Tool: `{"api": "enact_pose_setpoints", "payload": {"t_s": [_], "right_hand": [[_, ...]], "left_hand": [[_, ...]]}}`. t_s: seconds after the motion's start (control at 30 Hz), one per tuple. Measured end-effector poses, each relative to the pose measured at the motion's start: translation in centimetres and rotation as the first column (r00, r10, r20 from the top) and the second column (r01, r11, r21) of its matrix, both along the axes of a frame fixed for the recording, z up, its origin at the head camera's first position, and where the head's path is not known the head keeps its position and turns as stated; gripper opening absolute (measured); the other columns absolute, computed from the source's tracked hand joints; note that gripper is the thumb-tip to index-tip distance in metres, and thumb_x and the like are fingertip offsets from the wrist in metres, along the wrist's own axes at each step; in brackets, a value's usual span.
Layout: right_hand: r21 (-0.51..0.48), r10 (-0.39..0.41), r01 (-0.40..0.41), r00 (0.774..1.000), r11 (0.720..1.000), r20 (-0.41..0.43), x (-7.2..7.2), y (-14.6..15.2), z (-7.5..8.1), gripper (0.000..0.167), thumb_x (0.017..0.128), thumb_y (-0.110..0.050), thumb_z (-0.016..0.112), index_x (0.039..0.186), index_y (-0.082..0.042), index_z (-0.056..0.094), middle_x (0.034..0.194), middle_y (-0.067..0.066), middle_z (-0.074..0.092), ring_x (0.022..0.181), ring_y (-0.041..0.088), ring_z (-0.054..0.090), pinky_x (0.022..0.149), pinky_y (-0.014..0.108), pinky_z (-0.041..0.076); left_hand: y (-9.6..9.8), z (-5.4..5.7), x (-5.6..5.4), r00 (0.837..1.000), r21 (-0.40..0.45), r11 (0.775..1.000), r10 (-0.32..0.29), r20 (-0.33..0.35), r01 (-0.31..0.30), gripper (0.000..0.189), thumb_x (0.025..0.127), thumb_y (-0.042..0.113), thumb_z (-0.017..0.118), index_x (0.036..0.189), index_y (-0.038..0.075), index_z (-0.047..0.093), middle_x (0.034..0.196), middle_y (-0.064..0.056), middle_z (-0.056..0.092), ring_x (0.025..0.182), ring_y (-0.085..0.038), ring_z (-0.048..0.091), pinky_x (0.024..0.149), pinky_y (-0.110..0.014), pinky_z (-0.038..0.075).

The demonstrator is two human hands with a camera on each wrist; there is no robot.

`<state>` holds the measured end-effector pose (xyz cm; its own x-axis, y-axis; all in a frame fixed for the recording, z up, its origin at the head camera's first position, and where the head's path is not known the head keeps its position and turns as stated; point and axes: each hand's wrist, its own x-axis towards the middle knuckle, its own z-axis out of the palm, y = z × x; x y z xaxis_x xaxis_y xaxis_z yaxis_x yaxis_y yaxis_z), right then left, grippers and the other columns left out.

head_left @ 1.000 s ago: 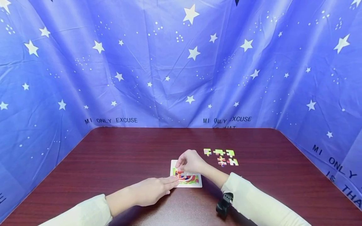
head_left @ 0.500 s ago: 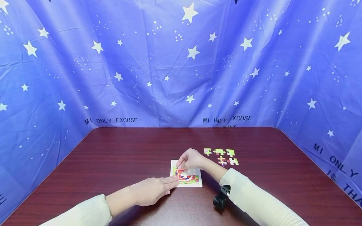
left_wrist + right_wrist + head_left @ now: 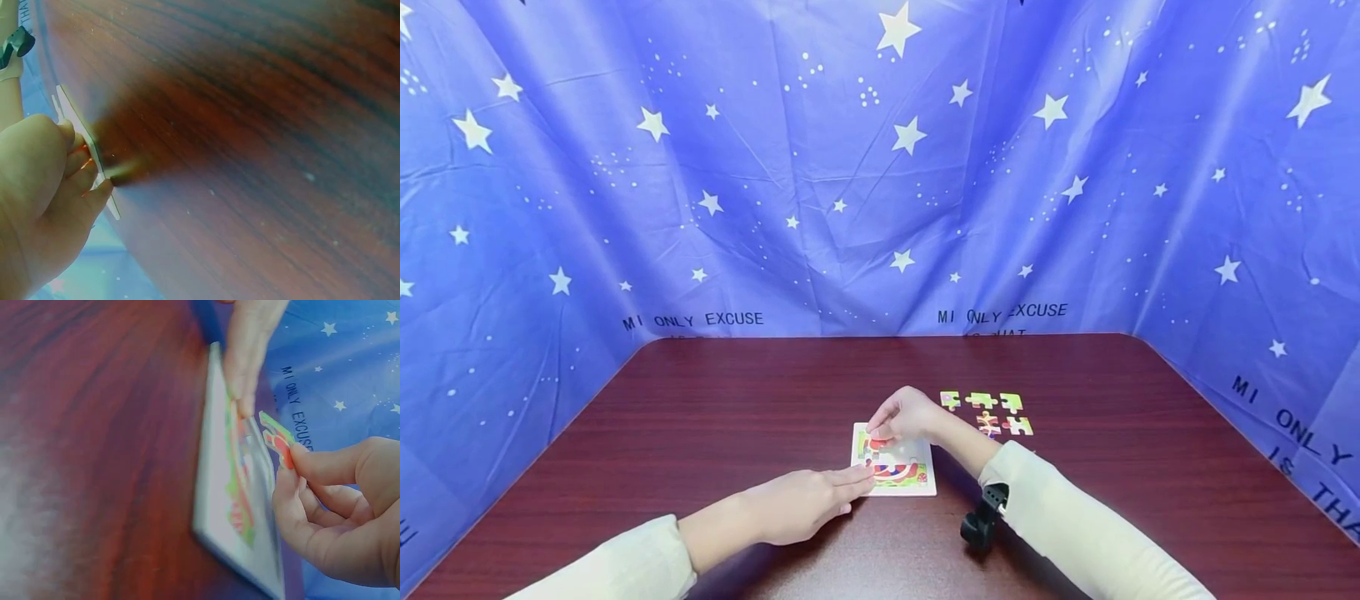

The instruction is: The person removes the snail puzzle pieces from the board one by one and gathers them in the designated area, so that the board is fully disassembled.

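Observation:
My right hand (image 3: 910, 417) pinches a jigsaw piece (image 3: 279, 442), green-edged with red and orange, between thumb and fingertips. It holds the piece tilted over the far left part of a white-framed puzzle tray (image 3: 910, 492). Along the tray's near side lies a fitted picture in red, blue, white and green, while pale backing shows farther back. Straight fingers of my left hand (image 3: 808, 504) rest on the tray's left edge, and its thumb is tucked below. In the left wrist view, the tray (image 3: 78, 122) appears edge-on beyond that hand.
Several loose jigsaw pieces (image 3: 1011, 403) lie on the dark red wooden table (image 3: 760, 400), right of and beyond the tray. A black device (image 3: 981, 521) is strapped at the right wrist. Blue star-printed cloth (image 3: 820, 208) hangs around the table's back and sides.
My right hand has risen slightly and shifted away from me with the jigsaw piece, uncovering more of the tray's pale backing. My left hand has kept its place on the tray's edge.

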<state>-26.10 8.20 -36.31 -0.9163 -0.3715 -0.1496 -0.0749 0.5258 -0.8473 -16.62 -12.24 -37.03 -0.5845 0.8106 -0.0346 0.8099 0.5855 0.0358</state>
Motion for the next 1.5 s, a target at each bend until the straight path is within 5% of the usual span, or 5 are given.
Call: {"api": "enact_pose_setpoints", "payload": {"t_s": [0.73,0.97,1.23,1.5], "right_hand": [[-0.138,-0.011,0.021,0.997,0.990,0.073,-2.1,5.8,0.5,0.021,0.082,0.005,0.069,0.101,0.014,0.069,0.080,0.005,0.073,0.067,0.005,0.065,0.074,0.029,0.061],[-0.168,0.005,0.009,0.997,0.986,0.081,-2.6,7.8,0.5,0.024,0.084,0.005,0.064,0.106,0.016,0.065,0.075,0.003,0.071,0.066,0.006,0.065,0.066,0.024,0.060],[-0.148,-0.031,0.040,0.998,0.988,0.062,-2.5,9.5,0.3,0.024,0.084,0.008,0.063,0.105,0.019,0.063,0.077,0.006,0.072,0.065,0.006,0.065,0.064,0.022,0.060],[-0.012,-0.071,0.071,0.997,0.997,0.003,-2.1,10.6,0.0,0.021,0.077,0.009,0.070,0.098,0.016,0.068,0.087,0.017,0.074,0.068,0.008,0.066,0.068,0.031,0.062]], "left_hand": [[-0.1,-0.1,0.2,1.000,0.013,1.000,0.003,-0.022,-0.002,0.042,0.102,0.019,0.044,0.144,0.012,0.046,0.151,-0.005,0.044,0.138,-0.015,0.045,0.107,-0.031,0.047],[-0.1,-0.1,0.2,0.999,0.015,1.000,-0.010,-0.036,0.011,0.042,0.102,0.019,0.045,0.142,0.012,0.048,0.150,-0.005,0.046,0.137,-0.015,0.047,0.104,-0.031,0.049],[0.0,0.0,0.3,1.000,0.010,1.000,0.009,-0.013,-0.009,0.042,0.102,0.020,0.045,0.143,0.012,0.047,0.150,-0.003,0.045,0.138,-0.014,0.045,0.104,-0.031,0.049],[-0.1,0.2,0.4,1.000,0.012,1.000,0.015,0.005,-0.015,0.042,0.102,0.019,0.043,0.144,0.012,0.046,0.151,-0.003,0.044,0.139,-0.014,0.044,0.108,-0.031,0.046]]}}
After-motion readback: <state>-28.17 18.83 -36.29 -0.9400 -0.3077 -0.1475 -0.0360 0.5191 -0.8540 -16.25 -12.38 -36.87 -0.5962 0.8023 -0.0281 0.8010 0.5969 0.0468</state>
